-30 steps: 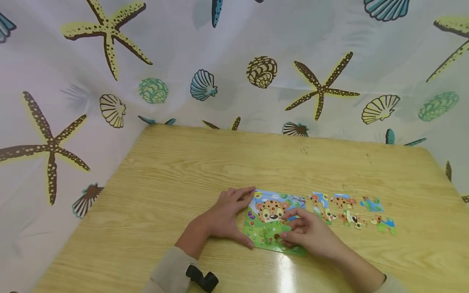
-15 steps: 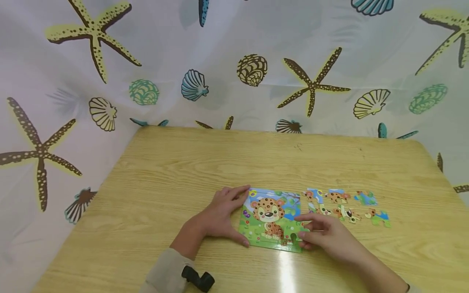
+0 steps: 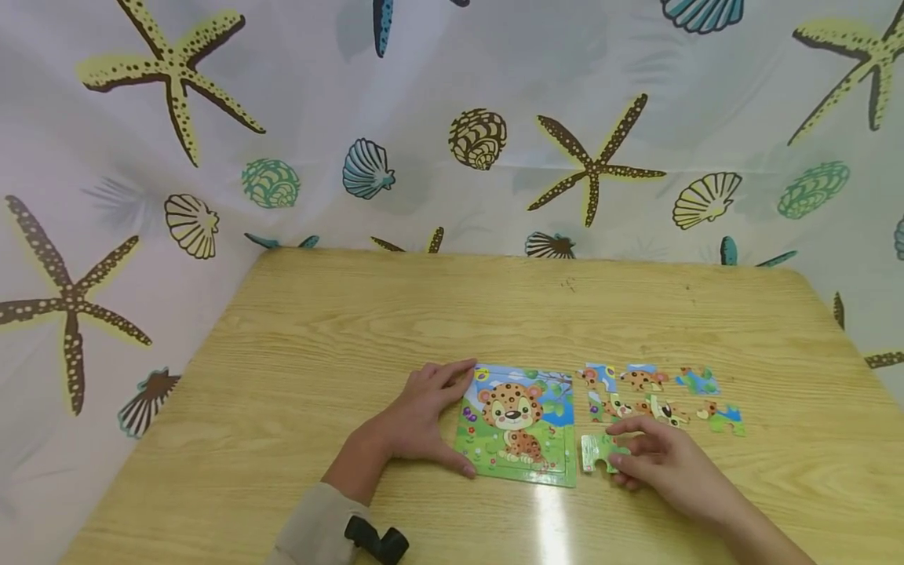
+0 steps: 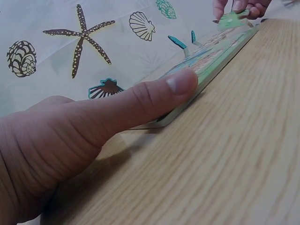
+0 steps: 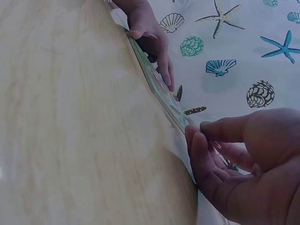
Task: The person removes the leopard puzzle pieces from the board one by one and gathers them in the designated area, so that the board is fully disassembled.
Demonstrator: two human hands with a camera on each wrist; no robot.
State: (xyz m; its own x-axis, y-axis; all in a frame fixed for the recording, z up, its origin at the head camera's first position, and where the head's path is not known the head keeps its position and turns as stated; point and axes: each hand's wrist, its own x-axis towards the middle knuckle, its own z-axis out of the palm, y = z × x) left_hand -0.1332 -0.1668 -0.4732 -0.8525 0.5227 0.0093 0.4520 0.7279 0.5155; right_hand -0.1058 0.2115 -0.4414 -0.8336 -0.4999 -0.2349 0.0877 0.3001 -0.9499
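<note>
A jigsaw puzzle board (image 3: 518, 420) with a leopard cub picture lies flat on the table. My left hand (image 3: 424, 416) rests along its left side, fingers at the upper left corner and thumb at the lower left. In the left wrist view that thumb lies straight against the edge of the board (image 4: 211, 75). My right hand (image 3: 660, 463) pinches a green puzzle piece (image 3: 596, 452) between thumb and fingers, just right of the board. Seen from the right wrist, the right hand (image 5: 248, 159) has its fingertips together, and the piece is mostly hidden there.
Several loose puzzle pieces lie in two rows right of the board, among them a blue and green piece (image 3: 698, 380) and a leopard piece (image 3: 644, 378). The wooden table (image 3: 395, 314) ends at a curtain (image 3: 424, 94) printed with shells and starfish.
My right hand has moved right from above the board to beside it, carrying the green puzzle piece. The leopard's body now shows uncovered. My left hand stays at the board's left side.
</note>
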